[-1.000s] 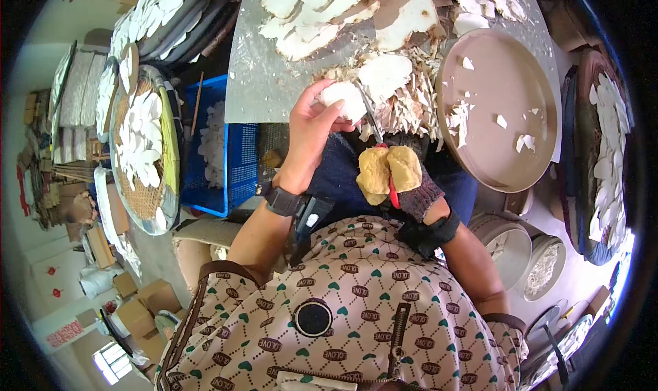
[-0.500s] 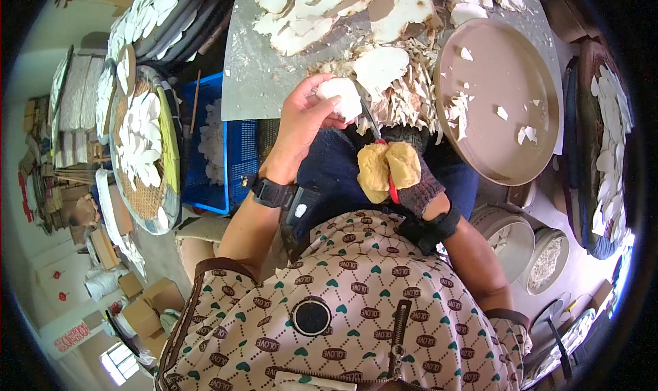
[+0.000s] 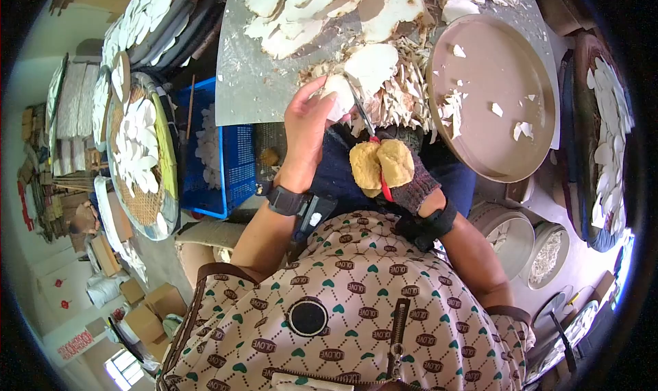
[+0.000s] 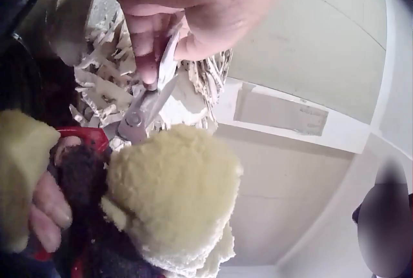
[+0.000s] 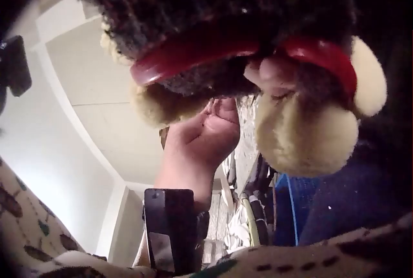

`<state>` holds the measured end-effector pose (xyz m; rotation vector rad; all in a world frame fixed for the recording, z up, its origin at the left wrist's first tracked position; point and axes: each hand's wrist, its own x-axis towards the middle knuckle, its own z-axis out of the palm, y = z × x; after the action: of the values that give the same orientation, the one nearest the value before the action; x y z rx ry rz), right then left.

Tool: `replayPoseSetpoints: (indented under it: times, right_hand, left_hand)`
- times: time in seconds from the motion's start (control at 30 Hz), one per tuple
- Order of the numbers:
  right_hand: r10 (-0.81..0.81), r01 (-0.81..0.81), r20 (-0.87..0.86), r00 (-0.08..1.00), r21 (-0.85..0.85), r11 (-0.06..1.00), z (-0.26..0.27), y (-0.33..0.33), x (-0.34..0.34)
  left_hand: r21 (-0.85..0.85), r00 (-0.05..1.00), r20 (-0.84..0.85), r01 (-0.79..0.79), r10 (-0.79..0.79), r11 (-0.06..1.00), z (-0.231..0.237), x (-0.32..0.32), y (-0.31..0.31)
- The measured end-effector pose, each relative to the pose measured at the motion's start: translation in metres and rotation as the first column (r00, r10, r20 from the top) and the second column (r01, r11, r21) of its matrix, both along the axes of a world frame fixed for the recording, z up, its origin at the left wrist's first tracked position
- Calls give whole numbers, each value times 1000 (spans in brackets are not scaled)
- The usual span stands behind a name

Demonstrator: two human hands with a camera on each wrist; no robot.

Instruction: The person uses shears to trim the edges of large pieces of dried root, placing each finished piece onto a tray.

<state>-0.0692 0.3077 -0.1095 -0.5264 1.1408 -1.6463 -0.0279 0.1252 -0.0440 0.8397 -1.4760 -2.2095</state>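
Observation:
In the head view my left hand pinches a thin white slice between thumb and fingers, over the table's near edge. My right hand, in a dark knitted fingerless glove, grips red-handled scissors. Lumps of yellow foam pad the scissor handles and hide most of the right fingers. In the left wrist view the blades lie right at the slice's edge, close under the left fingertips. The right wrist view shows the red handle loops around the gloved fingers.
A heap of pale trimmings lies behind the scissors, and large white slices are spread on the grey table. To the right stands a round tan tray with scraps. A blue crate is below left, with tubs at lower right.
My left hand has turned the white slice, which now shows narrower in the head view. Both hands and the scissors appear slightly further left, as the head view itself has shifted a little.

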Motion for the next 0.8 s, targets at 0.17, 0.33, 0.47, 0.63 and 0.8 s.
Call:
replayPoseSetpoints:
  times: [0.17,0.33,0.47,0.63,0.8]
  right_hand:
    - [30,-32,-28,999,-71,997,18,2,-4]
    - [41,-42,-40,998,-35,998,15,1,-7]
    - [-1,4,-88,996,38,999,26,4,-7]
    - [38,-38,73,997,0,999,17,5,-6]
    - [-14,31,145,989,-117,993,3,-1,-5]
  left_hand:
    - [-36,991,53,123,-121,992,7,-2,-6]
    - [-78,971,119,216,-206,973,8,1,-9]
    - [-80,951,155,281,-266,956,8,1,-17]
    - [-52,954,130,280,-272,958,7,1,-24]
    - [-266,924,209,369,-321,891,12,-2,-23]
